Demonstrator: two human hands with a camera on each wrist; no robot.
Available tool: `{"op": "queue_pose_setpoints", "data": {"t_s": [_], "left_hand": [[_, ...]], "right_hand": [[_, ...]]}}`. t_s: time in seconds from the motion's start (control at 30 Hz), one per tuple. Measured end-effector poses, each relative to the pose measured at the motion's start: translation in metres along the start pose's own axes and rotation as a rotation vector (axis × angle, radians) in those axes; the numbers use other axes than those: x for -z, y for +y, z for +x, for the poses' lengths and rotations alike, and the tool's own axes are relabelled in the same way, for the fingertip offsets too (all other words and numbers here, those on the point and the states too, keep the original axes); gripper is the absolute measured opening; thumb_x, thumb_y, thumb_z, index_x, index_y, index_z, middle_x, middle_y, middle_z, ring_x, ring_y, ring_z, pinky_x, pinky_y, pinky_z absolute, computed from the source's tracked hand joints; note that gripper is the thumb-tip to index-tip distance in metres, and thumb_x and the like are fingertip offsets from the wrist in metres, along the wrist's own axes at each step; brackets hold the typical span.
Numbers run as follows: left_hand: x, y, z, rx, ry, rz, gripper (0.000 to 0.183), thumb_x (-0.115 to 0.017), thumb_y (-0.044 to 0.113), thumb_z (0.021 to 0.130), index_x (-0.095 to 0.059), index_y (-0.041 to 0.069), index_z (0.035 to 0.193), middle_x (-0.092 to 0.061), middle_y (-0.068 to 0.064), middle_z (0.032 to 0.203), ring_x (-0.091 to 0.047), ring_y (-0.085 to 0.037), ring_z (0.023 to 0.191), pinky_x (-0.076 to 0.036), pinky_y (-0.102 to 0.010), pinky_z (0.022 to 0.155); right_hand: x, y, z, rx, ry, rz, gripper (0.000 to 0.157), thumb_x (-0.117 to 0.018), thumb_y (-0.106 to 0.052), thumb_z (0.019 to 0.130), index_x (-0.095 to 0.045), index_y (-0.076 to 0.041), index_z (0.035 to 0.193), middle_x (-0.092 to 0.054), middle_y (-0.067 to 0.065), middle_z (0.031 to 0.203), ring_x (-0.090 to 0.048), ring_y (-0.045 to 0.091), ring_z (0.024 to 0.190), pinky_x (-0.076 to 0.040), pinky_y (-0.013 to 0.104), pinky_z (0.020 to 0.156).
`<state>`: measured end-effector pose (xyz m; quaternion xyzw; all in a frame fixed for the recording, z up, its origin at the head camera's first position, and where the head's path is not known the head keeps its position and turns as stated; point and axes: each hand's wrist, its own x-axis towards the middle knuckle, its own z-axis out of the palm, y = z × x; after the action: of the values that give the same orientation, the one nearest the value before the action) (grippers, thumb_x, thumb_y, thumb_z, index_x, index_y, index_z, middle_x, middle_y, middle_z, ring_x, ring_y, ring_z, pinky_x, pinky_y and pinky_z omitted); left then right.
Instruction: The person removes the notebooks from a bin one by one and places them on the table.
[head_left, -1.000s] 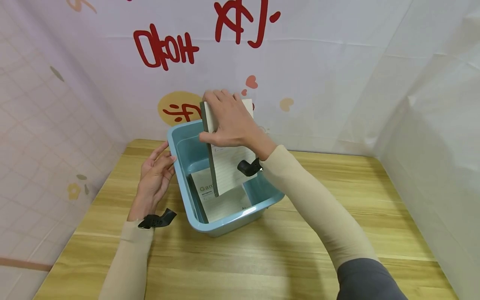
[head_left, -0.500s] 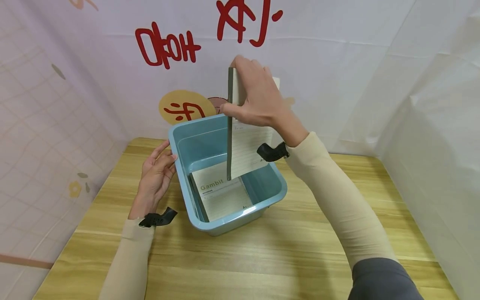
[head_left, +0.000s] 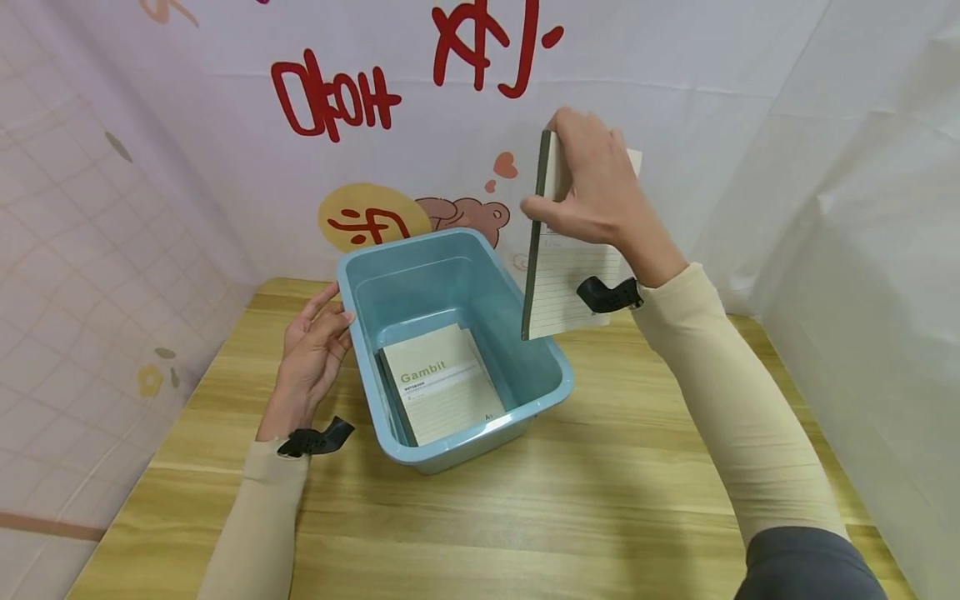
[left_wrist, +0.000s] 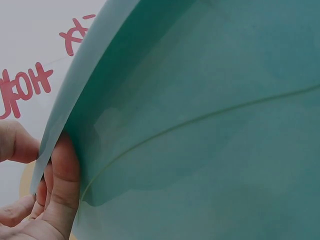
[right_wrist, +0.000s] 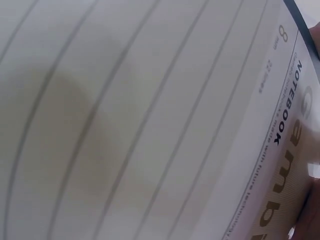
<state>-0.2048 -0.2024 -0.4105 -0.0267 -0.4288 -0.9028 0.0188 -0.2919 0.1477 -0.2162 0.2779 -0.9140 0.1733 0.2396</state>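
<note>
My right hand [head_left: 592,187] grips a cream notebook [head_left: 570,283] with a dark spine, held upright in the air beyond the right rim of a blue plastic basin [head_left: 461,454]. Its lined cover fills most of the right wrist view, with the word NOTEBOOK [right_wrist: 289,102] at the right. At the basin's left side, my left hand [head_left: 311,358] pinches the rim; in the left wrist view the thumb and fingers lie on either side of the rim [left_wrist: 75,85]. Inside the basin lies another notebook [head_left: 442,392] marked Gambit, with a further edge showing beneath it.
The basin stands on a wood-grain table [head_left: 510,525]. Behind it hangs a white cloth backdrop [head_left: 652,67] with red writing and printed hearts. More pale cloth [head_left: 862,275] closes off the right side, and a grid-patterned sheet [head_left: 97,275] the left.
My right hand has lifted the notebook up out of the basin and carried it rightward past the rim. The left hand has stayed at the basin's left rim.
</note>
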Motion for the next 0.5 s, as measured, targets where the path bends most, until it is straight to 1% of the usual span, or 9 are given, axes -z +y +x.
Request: {"op": "queue_pose_setpoints", "data": {"t_s": [0.2, 0.4, 0.5], "left_hand": [[0.001, -0.001, -0.001, -0.012, -0.008, -0.002, 0.069, -0.058, -0.012, 0.096, -0.028, 0.003, 0.156, -0.063, -0.01, 0.111, -0.073, -0.014, 0.088, -0.064, -0.022, 0.076], [0.002, 0.0, -0.001, -0.009, 0.003, 0.013, 0.067, -0.058, -0.012, 0.096, -0.03, 0.004, 0.155, -0.063, -0.009, 0.109, -0.073, -0.013, 0.086, -0.064, -0.021, 0.077], [0.0, 0.0, -0.001, -0.006, 0.01, 0.023, 0.066, -0.058, -0.012, 0.096, -0.031, 0.004, 0.154, -0.065, -0.007, 0.106, -0.072, -0.012, 0.086, -0.064, -0.021, 0.076]], "right_hand": [[-0.007, 0.034, -0.019, -0.07, -0.047, -0.056, 0.049, -0.062, -0.043, 0.076, -0.052, -0.008, 0.109, -0.05, 0.009, 0.091, -0.043, 0.029, 0.087, -0.025, 0.038, 0.076], [-0.019, 0.066, -0.041, -0.137, -0.113, -0.073, 0.042, -0.063, -0.037, 0.075, -0.05, -0.008, 0.102, -0.047, 0.008, 0.086, -0.043, 0.029, 0.082, -0.022, 0.037, 0.072], [-0.026, 0.081, -0.053, -0.169, -0.138, -0.075, 0.041, -0.064, -0.034, 0.075, -0.049, -0.007, 0.102, -0.047, 0.007, 0.086, -0.045, 0.029, 0.085, -0.021, 0.036, 0.071]]}}
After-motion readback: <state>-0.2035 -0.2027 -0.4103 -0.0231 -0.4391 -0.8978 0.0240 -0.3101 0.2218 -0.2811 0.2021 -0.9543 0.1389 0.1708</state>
